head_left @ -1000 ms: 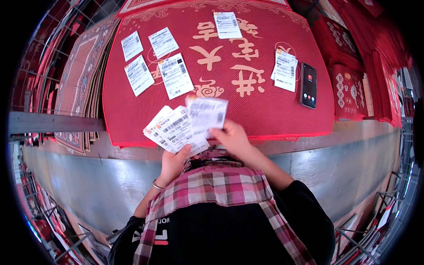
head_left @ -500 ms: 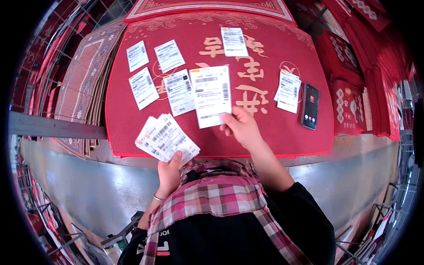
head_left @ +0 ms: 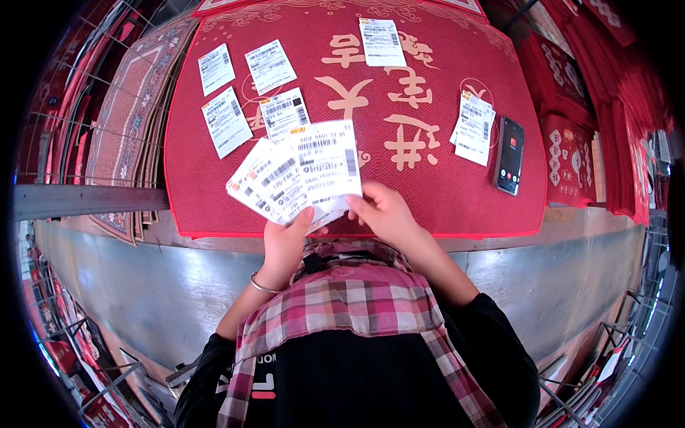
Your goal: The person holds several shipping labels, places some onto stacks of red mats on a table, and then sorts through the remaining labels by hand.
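Our left hand (head_left: 284,239) is closed around a fanned stack of white printed paper labels (head_left: 296,175), thumb pressed across the lower edge of the front sheet and the fingers hidden behind the fan. Our right hand (head_left: 385,214) pinches the lower right corner of the front label between thumb and fingertips, so both hands have hold of the same stack. The fan sits just above our chest, over the near edge of the large red woven mat with gold characters (head_left: 428,192) that covers the table. A thin metal bangle (head_left: 262,286) circles our left wrist, and a pink and white plaid scarf (head_left: 342,307) hangs over our black top below the hands.

Further out, single white labels lie flat on the mat: four grouped at the upper left (head_left: 246,96), just beyond the fan, and one alone near the far edge (head_left: 382,42). To the right, a small pile of white labels (head_left: 473,128) rests just beside a black smartphone with a lit screen (head_left: 509,155). Patterned mats in muted tones (head_left: 125,135) are stacked off the left side of the red mat, and more red mats (head_left: 606,121) are stacked to the right. The grey metal front of the table (head_left: 143,278) runs below the mat's near edge.
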The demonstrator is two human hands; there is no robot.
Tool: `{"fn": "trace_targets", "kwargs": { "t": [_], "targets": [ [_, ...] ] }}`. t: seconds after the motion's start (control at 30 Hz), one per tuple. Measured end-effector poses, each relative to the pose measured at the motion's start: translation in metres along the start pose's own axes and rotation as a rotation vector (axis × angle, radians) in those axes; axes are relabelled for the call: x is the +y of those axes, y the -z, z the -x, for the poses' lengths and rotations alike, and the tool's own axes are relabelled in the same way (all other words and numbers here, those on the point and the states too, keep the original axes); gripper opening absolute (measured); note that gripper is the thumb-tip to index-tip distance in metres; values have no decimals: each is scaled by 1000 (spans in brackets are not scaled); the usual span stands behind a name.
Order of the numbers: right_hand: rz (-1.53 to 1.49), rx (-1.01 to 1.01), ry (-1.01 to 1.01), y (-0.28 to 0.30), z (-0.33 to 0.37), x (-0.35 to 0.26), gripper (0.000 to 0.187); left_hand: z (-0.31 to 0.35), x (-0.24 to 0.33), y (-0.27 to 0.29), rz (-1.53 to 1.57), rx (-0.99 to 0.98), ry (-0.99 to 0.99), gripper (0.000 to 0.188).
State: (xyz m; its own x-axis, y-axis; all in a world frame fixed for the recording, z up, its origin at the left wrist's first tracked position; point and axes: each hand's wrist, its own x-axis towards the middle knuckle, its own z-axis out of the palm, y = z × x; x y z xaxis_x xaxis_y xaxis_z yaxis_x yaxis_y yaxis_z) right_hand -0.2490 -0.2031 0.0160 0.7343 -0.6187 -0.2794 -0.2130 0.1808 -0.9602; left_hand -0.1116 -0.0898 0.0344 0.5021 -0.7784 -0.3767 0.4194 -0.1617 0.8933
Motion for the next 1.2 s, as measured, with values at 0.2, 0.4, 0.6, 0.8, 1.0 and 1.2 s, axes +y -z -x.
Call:
{"fn": "trace_targets", "kwargs": {
  "t": [0.2,0.4,0.6,0.8,1.0,1.2],
  "targets": [
    [123,-161,101,-10,9,3,23,26,-21,48,-136,-5,14,26],
    [149,-249,166,-31,-7,6,23,41,-29,77,-159,5,-50,24],
    [269,-314,278,-56,-30,-22,20,43,-17,99,-8,123,-66,22],
    [713,188,597,-46,-77,-44,30,41,4,135,67,299,-93,21],
    [1235,52,474,-39,-97,-46,51,22,16,171,93,377,-147,19],
    [1121,104,653,-24,-98,-39,23,-3,39,184,137,355,-178,20]
  ]
}}
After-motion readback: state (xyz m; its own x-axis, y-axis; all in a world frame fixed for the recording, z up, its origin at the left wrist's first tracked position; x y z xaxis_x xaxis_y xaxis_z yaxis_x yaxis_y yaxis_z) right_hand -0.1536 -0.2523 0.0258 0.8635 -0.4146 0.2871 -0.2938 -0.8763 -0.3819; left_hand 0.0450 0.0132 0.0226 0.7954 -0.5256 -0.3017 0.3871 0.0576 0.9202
